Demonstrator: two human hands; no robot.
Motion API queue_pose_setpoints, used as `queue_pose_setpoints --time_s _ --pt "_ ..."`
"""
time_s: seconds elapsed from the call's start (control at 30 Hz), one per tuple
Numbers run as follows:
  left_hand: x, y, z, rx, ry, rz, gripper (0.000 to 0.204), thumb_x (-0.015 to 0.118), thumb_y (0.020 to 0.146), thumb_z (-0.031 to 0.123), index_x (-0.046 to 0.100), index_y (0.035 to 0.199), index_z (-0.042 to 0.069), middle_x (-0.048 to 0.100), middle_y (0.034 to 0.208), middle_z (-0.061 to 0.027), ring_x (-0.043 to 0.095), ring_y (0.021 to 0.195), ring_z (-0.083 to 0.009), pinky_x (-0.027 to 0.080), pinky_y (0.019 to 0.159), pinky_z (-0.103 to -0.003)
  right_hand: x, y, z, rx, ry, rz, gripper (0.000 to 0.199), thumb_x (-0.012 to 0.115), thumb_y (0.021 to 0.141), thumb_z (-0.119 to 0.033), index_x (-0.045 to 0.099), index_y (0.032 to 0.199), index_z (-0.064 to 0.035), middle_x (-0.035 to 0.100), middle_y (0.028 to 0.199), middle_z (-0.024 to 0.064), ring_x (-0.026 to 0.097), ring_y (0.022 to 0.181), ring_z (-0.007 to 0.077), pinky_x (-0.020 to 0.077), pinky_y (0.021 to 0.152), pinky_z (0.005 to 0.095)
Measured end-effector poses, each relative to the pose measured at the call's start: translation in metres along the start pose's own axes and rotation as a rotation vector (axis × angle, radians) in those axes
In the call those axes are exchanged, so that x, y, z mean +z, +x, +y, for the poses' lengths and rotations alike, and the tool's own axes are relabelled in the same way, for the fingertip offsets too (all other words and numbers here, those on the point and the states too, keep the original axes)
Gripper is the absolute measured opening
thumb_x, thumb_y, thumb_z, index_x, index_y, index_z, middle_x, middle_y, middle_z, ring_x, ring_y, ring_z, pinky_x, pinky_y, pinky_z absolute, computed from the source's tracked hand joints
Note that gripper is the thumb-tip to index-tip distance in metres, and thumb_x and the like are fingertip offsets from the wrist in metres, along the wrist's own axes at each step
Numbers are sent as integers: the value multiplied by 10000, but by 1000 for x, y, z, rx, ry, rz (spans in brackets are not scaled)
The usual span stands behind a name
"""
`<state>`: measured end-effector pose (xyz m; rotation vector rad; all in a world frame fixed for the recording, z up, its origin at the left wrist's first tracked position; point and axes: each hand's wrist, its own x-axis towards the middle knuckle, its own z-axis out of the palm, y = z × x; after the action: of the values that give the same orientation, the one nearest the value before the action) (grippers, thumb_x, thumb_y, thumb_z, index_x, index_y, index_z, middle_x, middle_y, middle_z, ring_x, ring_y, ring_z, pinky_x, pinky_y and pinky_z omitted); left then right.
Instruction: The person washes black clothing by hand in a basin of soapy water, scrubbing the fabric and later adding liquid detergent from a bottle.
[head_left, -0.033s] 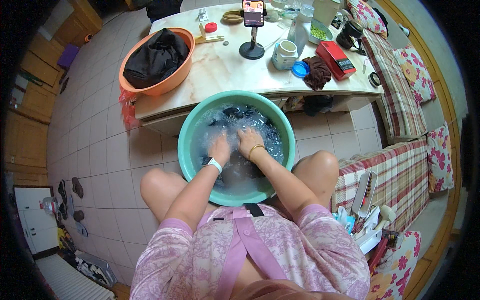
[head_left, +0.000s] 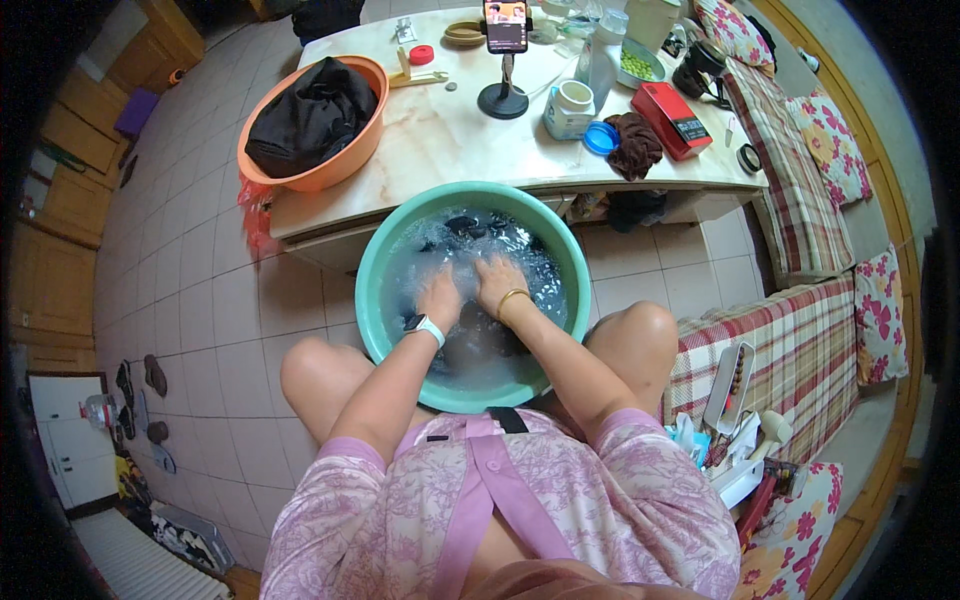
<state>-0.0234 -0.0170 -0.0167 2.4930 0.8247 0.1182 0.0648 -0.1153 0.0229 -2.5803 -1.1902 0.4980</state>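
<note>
left hand (head_left: 438, 298) and right hand (head_left: 500, 285) side by side, slightly apart, fingers down in cloudy water (head_left: 405, 275); cannot tell whether they pinch, press or lie spread. dark cloth (head_left: 462, 225) soaking in green basin (head_left: 368, 290), between knees (head_left: 640, 335). step in hand looks like working cloth by hand; next move probably calls for firm hold on slippery fabric. beyond: surface (head_left: 440, 140) with orange basin (head_left: 345, 163) holding black cloth (head_left: 312, 118), phone (head_left: 507, 28) on stand (head_left: 503, 101).
</note>
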Motion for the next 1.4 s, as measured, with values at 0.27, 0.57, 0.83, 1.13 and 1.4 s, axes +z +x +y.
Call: queue_pose_setpoints --time_s 0.27,0.57,0.83,1.13,1.4 --pt "-13 -3 10 -19 50 -59 359 482 748 105 473 1091 -1 565 941 -236 537 885 -392 415 784 -463 2 -1 -1 -7 40 48 395 506 747 -173 486 1135 -101 473 1106 194 431 1076 335 368 888 425" --pt "-22 -8 20 11 115 -26 320 475 753 106 472 1054 -3 579 901 -225 562 833 -372 439 741 -455 -3 -1 -4 26 65 4 392 504 751 -172 490 1135 -100 460 1136 201 427 1080 344 364 890 421" --pt "-23 -6 19 25 106 -11 292 468 753 92 471 1030 0 572 883 -235 557 836 -375 441 738 -448 -3 -4 -4 -5 58 55 402 503 742 -157 489 1140 -100 459 1132 204 434 1064 346 366 881 421" --pt "-17 -7 14 66 135 14 352 515 743 114 446 1063 -15 565 911 -232 551 859 -368 437 759 -432 -2 -4 -5 -7 45 78 386 508 738 -151 503 1120 -92 472 1104 195 443 1046 340 380 859 422" --pt "-16 -6 14 53 98 -4 378 530 739 117 426 1084 1 536 954 -238 527 896 -373 420 785 -431 2 -3 -3 -35 39 135 377 514 732 -149 510 1106 -98 478 1076 196 454 1015 340 390 839 419"
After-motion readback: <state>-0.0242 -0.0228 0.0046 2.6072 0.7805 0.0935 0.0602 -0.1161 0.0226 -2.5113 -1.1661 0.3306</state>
